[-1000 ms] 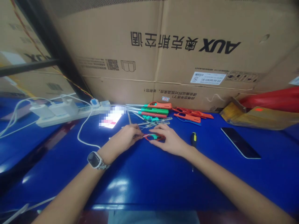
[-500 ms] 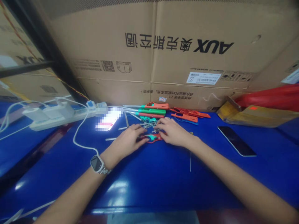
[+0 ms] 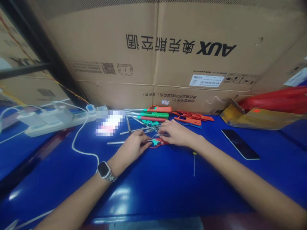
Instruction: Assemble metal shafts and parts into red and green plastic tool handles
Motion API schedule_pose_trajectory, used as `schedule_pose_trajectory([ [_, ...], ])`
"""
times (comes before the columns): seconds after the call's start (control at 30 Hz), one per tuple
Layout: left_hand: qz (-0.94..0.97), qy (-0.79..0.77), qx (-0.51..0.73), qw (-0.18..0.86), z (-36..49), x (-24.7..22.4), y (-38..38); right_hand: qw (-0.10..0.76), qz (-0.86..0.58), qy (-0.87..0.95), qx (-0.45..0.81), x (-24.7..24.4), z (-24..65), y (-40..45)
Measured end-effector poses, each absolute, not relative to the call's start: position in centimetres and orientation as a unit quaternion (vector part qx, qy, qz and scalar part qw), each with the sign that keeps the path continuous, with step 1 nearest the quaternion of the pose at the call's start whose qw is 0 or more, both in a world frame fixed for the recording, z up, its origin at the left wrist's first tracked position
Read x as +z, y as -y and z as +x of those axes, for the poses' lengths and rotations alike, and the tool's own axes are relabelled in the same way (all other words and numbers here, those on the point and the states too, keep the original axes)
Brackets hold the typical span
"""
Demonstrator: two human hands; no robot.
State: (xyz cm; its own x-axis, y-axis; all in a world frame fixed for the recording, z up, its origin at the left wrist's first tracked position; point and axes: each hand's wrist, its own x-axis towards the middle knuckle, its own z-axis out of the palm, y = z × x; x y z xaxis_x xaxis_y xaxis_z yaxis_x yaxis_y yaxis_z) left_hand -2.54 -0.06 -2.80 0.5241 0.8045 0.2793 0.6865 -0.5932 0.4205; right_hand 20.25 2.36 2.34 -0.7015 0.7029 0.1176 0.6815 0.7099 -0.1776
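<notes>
An opened red stick-lighter shell [image 3: 159,145] with a turquoise trigger [image 3: 155,142] lies flat on the blue table. My left hand [image 3: 135,143] is closed on the shell's left end, thumb and fingers pinched together; a metal lighter tube [image 3: 115,143] reaches out to its left. Over the right end of the shell my right hand [image 3: 176,132] has curled, closed fingers. A thin pale wire [image 3: 156,135] shows by those fingertips, but what they grip is hidden. Just behind both hands are small metal parts and wires [image 3: 150,129], too small to tell apart.
Behind lie stick lighters, one orange [image 3: 158,109], one green [image 3: 157,115], and red shells [image 3: 193,115]. A yellow-topped thin rod [image 3: 194,164] and a phone [image 3: 240,144] are right. Left are a lit screen [image 3: 110,124] and power strip [image 3: 59,122]. A cardboard box [image 3: 107,35] stands behind.
My left thumb and fingers have closed together at the shell's end. My right fingers have curled in tighter. The rod's yellow top, mostly covered by my right forearm before, now shows.
</notes>
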Motion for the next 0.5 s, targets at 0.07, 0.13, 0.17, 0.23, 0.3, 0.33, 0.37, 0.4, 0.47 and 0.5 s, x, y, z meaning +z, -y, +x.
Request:
schedule_pose_trajectory([
  [0.07, 0.863, -0.431, 0.233, 0.126, -2.6, -3.0, 0.1, 0.122, -0.381, 0.912, 0.092, 1.9, 20.8, -1.6],
  [0.13, 0.861, -0.432, 0.236, 0.126, -2.7, -3.1, 0.0, 0.142, -0.39, 0.903, 0.116, 1.4, 21.4, -1.1],
  [0.17, 0.861, -0.433, 0.236, 0.128, -2.7, -3.2, 0.0, 0.147, -0.392, 0.899, 0.124, 1.2, 21.7, -0.9],
  [0.23, 0.861, -0.431, 0.236, 0.129, -2.7, -3.3, 0.0, 0.157, -0.391, 0.896, 0.138, 0.6, 22.1, -0.6],
  [0.3, 0.861, -0.429, 0.242, 0.125, -2.7, -3.3, 0.0, 0.177, -0.392, 0.891, 0.146, 0.2, 22.3, -0.4],
  [0.33, 0.861, -0.428, 0.244, 0.123, -2.7, -3.4, 0.0, 0.19, -0.395, 0.887, 0.146, 0.0, 22.4, -0.3],
  [0.37, 0.861, -0.428, 0.247, 0.12, -2.7, -3.4, 0.1, 0.204, -0.4, 0.882, 0.143, -0.2, 22.4, -0.2],
  [0.4, 0.861, -0.429, 0.249, 0.116, -2.6, -3.5, 0.1, 0.216, -0.405, 0.877, 0.14, -0.3, 22.4, 0.0],
  [0.47, 0.86, -0.431, 0.252, 0.107, -2.6, -3.6, 0.1, 0.227, -0.411, 0.872, 0.135, -0.6, 22.4, 0.4],
  [0.5, 0.859, -0.432, 0.253, 0.104, -2.6, -3.7, 0.1, 0.227, -0.41, 0.873, 0.133, -0.7, 22.4, 0.6],
])
